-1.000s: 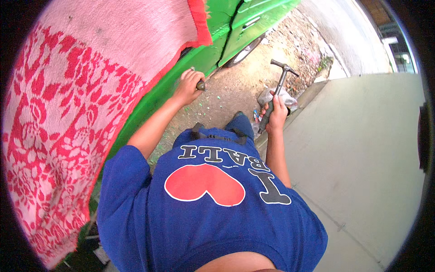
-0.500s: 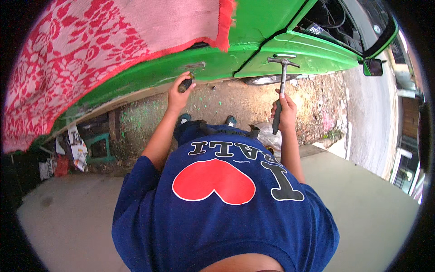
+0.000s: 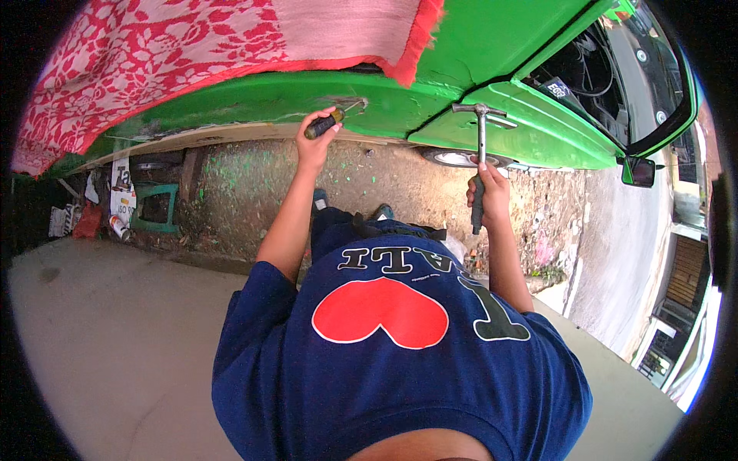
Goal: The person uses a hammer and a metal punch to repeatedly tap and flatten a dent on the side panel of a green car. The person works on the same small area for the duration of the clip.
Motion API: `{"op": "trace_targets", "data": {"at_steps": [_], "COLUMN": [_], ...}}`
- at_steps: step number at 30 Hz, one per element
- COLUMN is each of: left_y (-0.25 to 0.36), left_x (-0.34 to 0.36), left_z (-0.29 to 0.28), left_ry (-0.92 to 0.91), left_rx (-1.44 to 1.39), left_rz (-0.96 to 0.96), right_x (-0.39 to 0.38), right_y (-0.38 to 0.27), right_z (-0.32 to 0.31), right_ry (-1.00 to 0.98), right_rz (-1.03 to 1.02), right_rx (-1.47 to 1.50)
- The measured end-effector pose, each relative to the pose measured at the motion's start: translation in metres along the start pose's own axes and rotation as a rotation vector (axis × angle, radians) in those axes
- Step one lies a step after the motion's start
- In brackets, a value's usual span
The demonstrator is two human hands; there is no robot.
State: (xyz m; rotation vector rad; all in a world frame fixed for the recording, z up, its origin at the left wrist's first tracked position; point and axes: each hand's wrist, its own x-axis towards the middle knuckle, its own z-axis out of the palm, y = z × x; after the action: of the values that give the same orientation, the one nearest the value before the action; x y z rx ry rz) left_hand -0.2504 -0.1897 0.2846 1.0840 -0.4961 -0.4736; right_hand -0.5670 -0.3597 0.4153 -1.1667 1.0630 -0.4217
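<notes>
My left hand [image 3: 314, 137] is closed round a screwdriver [image 3: 323, 123] with a dark and yellowish handle, its metal end pointing at a scraped grey patch [image 3: 355, 103] low on the green van body [image 3: 419, 107]. I cannot tell if the tip touches the metal. My right hand [image 3: 488, 196] grips the dark handle of a hammer [image 3: 482, 138], held upright with its steel head in front of the green door. A red and pink patterned blanket [image 3: 154, 69] drapes over the bodywork at the upper left, above my left hand.
Below the bodywork is rough ground [image 3: 246, 177] with green flakes. A green plastic stool [image 3: 154, 223] and some litter lie at the left. A side mirror [image 3: 637, 171] juts out at the right, near a road [image 3: 607, 223]. A grey slab [image 3: 123, 323] spans behind me.
The view has swung round to face the van's side squarely, bringing in the door, window and mirror. The screwdriver is raised to the scraped patch, and the hammer still points upward in my right hand.
</notes>
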Motion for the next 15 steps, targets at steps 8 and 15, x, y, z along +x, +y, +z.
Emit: {"op": "trace_targets", "data": {"at_steps": [8,15], "left_y": [-0.005,-0.004], "left_x": [0.016,0.031], "left_z": [-0.019,-0.03], "left_ry": [-0.038,-0.09], "left_rx": [-0.132,-0.169], "left_rz": [-0.138,-0.196], "right_x": [-0.009,-0.019], "right_y": [-0.002,-0.006], "right_z": [0.019,0.039], "right_ry": [-0.012,-0.001], "right_rz": [-0.024,-0.025], "right_rx": [-0.016,-0.045]}}
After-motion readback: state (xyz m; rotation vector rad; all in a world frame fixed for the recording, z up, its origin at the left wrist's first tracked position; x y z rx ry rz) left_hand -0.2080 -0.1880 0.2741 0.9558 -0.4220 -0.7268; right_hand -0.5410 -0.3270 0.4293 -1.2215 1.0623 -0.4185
